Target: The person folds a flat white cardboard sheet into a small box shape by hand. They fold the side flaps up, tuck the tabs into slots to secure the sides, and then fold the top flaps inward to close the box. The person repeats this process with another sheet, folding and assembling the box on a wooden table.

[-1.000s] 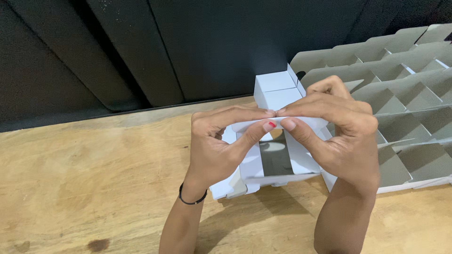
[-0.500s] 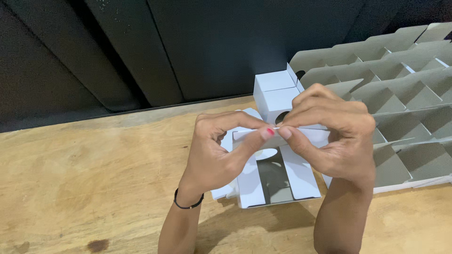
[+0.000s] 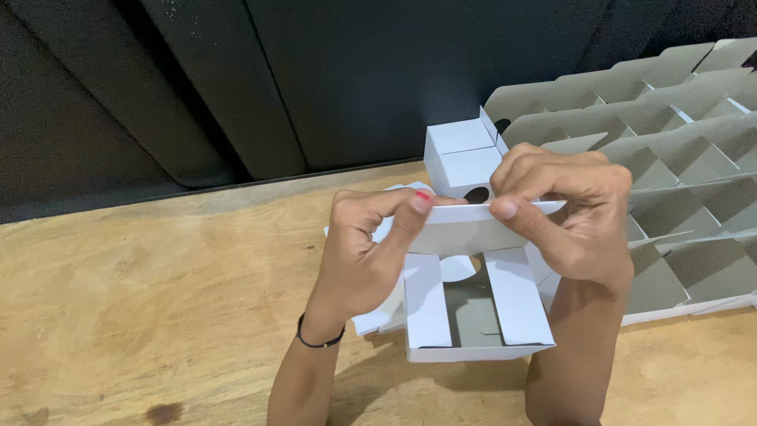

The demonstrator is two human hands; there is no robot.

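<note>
Head view: grey cardboard divider grid (image 3: 678, 158) at right of frame, its visible cells holding nothing. White folded box (image 3: 461, 162) stands upper centre on the wooden tabletop (image 3: 142, 292). Centre frame: half-folded white carton (image 3: 473, 312), two side flaps turned inward, grey inside showing (round cut-out visible). Left hand (image 3: 367, 256) and right hand (image 3: 572, 217) each have fingers pinching its top flap, held above the tabletop.

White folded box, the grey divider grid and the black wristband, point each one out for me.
white folded box (image 3: 516, 296), head view, right side flap.
grey divider grid (image 3: 694, 181), head view, a cell wall.
black wristband (image 3: 319, 341), head view, band on left wrist.
</note>
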